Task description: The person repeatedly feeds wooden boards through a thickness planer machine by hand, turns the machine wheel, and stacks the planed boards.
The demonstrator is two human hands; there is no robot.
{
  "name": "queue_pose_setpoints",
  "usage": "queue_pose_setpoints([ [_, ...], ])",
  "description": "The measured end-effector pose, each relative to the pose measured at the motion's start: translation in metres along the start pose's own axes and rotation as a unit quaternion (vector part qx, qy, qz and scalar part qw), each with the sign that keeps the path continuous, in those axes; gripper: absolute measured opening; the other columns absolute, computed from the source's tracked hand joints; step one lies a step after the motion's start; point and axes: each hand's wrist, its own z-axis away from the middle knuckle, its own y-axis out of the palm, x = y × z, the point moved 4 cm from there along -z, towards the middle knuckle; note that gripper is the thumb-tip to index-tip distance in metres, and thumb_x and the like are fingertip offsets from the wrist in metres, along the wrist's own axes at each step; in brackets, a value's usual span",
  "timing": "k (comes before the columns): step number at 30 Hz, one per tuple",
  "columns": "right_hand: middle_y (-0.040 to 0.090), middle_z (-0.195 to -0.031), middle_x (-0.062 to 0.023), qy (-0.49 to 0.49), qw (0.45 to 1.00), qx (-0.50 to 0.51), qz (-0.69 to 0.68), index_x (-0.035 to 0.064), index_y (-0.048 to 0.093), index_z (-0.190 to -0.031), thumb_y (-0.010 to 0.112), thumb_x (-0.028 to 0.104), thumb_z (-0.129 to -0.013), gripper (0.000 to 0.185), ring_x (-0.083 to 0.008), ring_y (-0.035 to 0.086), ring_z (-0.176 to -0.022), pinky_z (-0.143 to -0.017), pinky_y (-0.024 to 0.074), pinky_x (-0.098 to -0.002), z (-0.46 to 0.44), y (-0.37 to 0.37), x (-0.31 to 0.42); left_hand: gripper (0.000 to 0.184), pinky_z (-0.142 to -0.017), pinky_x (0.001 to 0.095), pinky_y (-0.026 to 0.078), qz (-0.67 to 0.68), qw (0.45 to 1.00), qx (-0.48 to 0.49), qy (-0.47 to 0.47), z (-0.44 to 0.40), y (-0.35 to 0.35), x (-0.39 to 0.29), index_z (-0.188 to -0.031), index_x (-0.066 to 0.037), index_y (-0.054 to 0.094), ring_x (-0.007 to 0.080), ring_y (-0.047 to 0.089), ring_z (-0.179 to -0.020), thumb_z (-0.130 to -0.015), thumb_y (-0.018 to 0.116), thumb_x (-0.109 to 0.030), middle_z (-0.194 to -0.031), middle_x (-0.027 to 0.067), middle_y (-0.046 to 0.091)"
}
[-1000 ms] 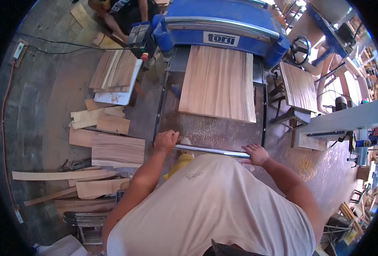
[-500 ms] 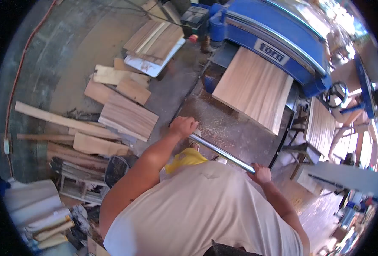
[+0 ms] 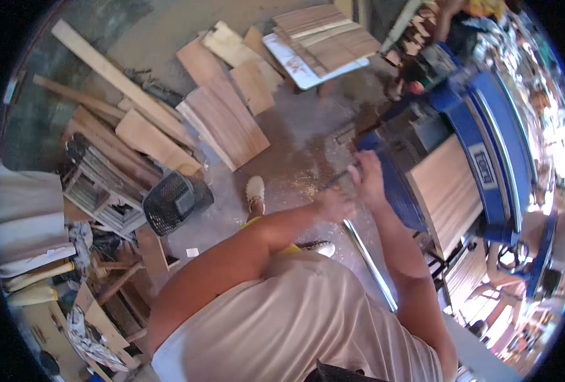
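My left hand (image 3: pixel 336 206) is smeared by motion near the upper end of a shiny metal bar (image 3: pixel 370 265); whether it touches the bar cannot be made out. Beyond it, my right hand (image 3: pixel 368 178) is raised off the bar with its fingers apart. A thin dark streak (image 3: pixel 338 181) runs between the hands, too blurred to name. To the right stands a blue machine (image 3: pixel 502 153) marked "torq", with a wide wooden panel (image 3: pixel 447 191) sticking out from under its housing.
Boards (image 3: pixel 225 121) and long planks (image 3: pixel 114 73) lie on the floor at left. A white-topped stand (image 3: pixel 305 70) bears stacked panels (image 3: pixel 326 37). A black plastic basket (image 3: pixel 175 202) sits near my feet, beside a wooden frame (image 3: pixel 101 184). More striped panels (image 3: pixel 464 278) are at the right.
Both hands gripped the bar at its two ends; my right hand has left its end and come up beside my left hand. The view has turned left, shifting the machine rightward.
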Motion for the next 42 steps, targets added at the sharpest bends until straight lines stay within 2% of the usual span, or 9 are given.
queue_pose_setpoints([
  [6,0.058,-0.122,-0.0081,0.219,0.923,0.002,0.315,0.0137,0.062,-0.113,0.061,0.041,-0.086,0.038,-0.0291,0.047,-0.123,-0.105,0.0164,-0.0606,-0.059,0.066,-0.029,0.014,-0.072,0.0394,0.045,0.282,0.943,-0.088,0.154,0.036,-0.048,0.041,-0.077,-0.009,0.056,0.0284,0.057,-0.082,-0.076,0.063,-0.021,-0.083,0.0089,0.057],
  [10,0.061,-0.119,-0.0053,0.278,0.876,0.042,0.392,0.0141,0.064,-0.108,0.062,0.039,-0.086,0.034,-0.0253,0.048,-0.123,-0.107,0.0171,-0.0581,-0.059,0.073,-0.041,0.011,-0.071,0.0448,0.046,0.301,0.929,-0.211,0.037,0.13,-0.077,0.206,-0.076,-0.008,0.058,0.0296,0.056,-0.08,-0.073,0.064,-0.017,-0.083,0.0089,0.056],
  [13,0.06,-0.119,-0.0044,0.304,0.839,0.084,0.442,0.013,0.063,-0.108,0.062,0.038,-0.085,0.034,-0.0248,0.049,-0.121,-0.109,0.0157,-0.0568,-0.055,0.077,-0.046,0.015,-0.076,0.0474,0.046,0.127,0.937,0.184,-0.269,0.223,-0.046,0.406,-0.08,-0.003,0.065,0.0369,0.057,-0.086,-0.073,0.058,-0.015,-0.08,0.0184,0.06],
  [15,0.061,-0.118,-0.0044,0.322,0.83,0.115,0.441,0.0124,0.064,-0.109,0.063,0.036,-0.085,0.034,-0.0243,0.05,-0.12,-0.109,0.0146,-0.0559,-0.047,0.076,-0.058,0.021,-0.087,0.0476,0.044,0.019,0.857,0.063,-0.512,0.286,-0.082,0.537,-0.094,0.0,0.063,0.0396,0.057,-0.1,-0.077,0.055,-0.01,-0.102,0.022,0.061],
  [21,0.062,-0.117,-0.0033,0.37,0.832,0.133,0.392,0.0124,0.065,-0.108,0.062,0.032,-0.086,0.029,-0.0235,0.052,-0.118,-0.111,0.0119,-0.0513,-0.049,0.074,-0.053,0.07,-0.104,0.0461,0.035,-0.128,0.798,-0.055,-0.586,0.39,-0.166,0.791,-0.133,-0.001,0.04,0.0363,0.041,-0.126,-0.075,0.065,-0.032,-0.136,0.0244,0.042],
  [29,0.061,-0.117,-0.004,0.362,0.82,0.178,0.405,0.0125,0.061,-0.112,0.059,0.035,-0.089,0.032,-0.0227,0.051,-0.118,-0.111,0.0086,-0.0543,-0.05,0.078,-0.051,0.083,-0.104,0.0437,0.036,0.154,0.737,0.196,-0.628,0.423,-0.112,0.952,-0.138,-0.008,0.037,0.0389,0.044,-0.125,-0.071,0.071,-0.043,-0.137,0.0222,0.044],
  [30,0.063,-0.112,-0.0097,0.347,0.805,0.165,0.453,0.0047,0.064,-0.103,0.069,0.019,-0.081,0.026,-0.0268,0.054,-0.113,-0.105,0.0303,-0.044,-0.065,0.086,-0.039,0.085,-0.104,0.0429,0.036,0.057,0.753,0.169,-0.633,0.428,-0.105,0.956,-0.138,-0.008,0.037,0.0376,0.044,-0.125,-0.069,0.072,-0.045,-0.136,0.0221,0.045],
  [39,0.062,-0.112,-0.0056,0.384,0.809,0.158,0.417,0.0092,0.063,-0.107,0.062,0.027,-0.087,0.027,-0.0238,0.053,-0.113,-0.111,0.016,-0.0488,-0.048,0.075,-0.052,0.072,-0.09,0.045,0.046,-0.024,0.761,0.09,-0.642,0.383,-0.186,0.824,-0.122,-0.008,0.051,0.0407,0.057,-0.105,-0.062,0.078,-0.04,-0.115,0.0208,0.06],
  [42,0.063,-0.11,-0.0093,0.354,0.823,0.152,0.417,0.0059,0.063,-0.104,0.064,0.022,-0.085,0.025,-0.0283,0.054,-0.11,-0.1,0.0347,-0.0426,-0.056,0.081,-0.046,0.066,-0.086,0.0453,0.047,-0.017,0.818,0.082,-0.569,0.357,-0.204,0.742,-0.116,-0.006,0.051,0.0415,0.058,-0.101,-0.063,0.079,-0.035,-0.106,0.0218,0.062],
])
